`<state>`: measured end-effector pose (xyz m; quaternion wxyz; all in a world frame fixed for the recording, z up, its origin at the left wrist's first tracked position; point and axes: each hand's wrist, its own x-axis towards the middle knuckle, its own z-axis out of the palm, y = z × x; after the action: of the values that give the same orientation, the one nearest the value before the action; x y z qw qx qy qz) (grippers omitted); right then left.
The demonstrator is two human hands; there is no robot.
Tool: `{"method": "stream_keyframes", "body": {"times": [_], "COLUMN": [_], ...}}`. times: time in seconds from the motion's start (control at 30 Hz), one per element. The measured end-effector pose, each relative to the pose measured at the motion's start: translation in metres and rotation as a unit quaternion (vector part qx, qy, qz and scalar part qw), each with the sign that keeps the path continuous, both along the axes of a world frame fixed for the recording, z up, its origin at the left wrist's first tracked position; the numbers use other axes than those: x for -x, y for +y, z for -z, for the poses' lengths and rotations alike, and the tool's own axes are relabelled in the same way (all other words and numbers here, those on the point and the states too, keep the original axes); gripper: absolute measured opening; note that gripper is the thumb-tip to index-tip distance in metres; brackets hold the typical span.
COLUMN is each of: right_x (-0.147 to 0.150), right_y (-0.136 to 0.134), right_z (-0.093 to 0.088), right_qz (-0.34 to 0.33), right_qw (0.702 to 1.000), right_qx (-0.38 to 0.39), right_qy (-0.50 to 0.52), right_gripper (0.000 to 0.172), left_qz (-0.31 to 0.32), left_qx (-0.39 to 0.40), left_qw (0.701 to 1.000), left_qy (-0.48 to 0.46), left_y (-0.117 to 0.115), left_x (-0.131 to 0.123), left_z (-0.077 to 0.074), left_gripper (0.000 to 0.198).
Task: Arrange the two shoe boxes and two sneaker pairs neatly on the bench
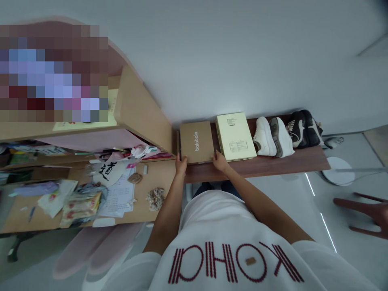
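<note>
A brown cardboard shoebox [201, 142] with white "balabala" lettering rests on a dark wooden shelf [273, 165]. My left hand [181, 165] grips its near left corner, fingers along the left side. At the near right corner, my right hand [220, 161] holds the same box, with its fingers in the narrow gap towards a pale yellow box [236, 136]. The undersides of both hands' grips are partly hidden. Right of the yellow box stand white sneakers [269, 136], then black shoes [304, 128].
A wooden desk [142, 212] with papers, a white cap-like item [105, 171] and a scrunchie [155, 199] is at the left. Its cabinet side panel [145, 109] rises beside the box. A brown stool [368, 214] stands on the floor at right; a pink chair [100, 250] is below the desk.
</note>
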<state>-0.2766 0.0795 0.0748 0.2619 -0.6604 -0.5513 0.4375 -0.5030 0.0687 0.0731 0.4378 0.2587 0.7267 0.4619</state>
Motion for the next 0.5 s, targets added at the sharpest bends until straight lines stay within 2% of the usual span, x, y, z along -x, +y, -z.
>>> {"method": "stream_keyframes", "body": {"times": [0.1, 0.2, 0.33, 0.43, 0.5], "right_x": [-0.022, -0.054, -0.101, -0.131, -0.145], "right_y": [-0.006, -0.005, 0.008, 0.02, 0.029], "right_z": [-0.014, -0.031, -0.044, -0.043, -0.037], "right_qz": [0.039, 0.08, 0.132, 0.151, 0.156], "right_qw": [0.998, 0.991, 0.982, 0.976, 0.975], "right_qx": [-0.057, -0.103, -0.132, -0.147, -0.139], "right_qy": [-0.007, 0.003, -0.027, -0.061, -0.079], "right_gripper": [0.05, 0.05, 0.052, 0.052, 0.054], "left_qz": [0.003, 0.057, 0.164, 0.217, 0.232], "left_qx": [-0.024, -0.087, -0.113, -0.061, -0.014], "left_qw": [0.992, 0.981, 0.977, 0.974, 0.973], "left_qy": [0.124, 0.164, 0.082, 0.004, -0.012], "left_y": [0.013, 0.026, 0.032, 0.029, 0.026], "left_x": [-0.006, -0.036, -0.103, -0.151, -0.175], "left_z": [-0.013, -0.027, -0.035, -0.031, -0.025], "left_gripper": [0.06, 0.058, 0.053, 0.058, 0.065]}}
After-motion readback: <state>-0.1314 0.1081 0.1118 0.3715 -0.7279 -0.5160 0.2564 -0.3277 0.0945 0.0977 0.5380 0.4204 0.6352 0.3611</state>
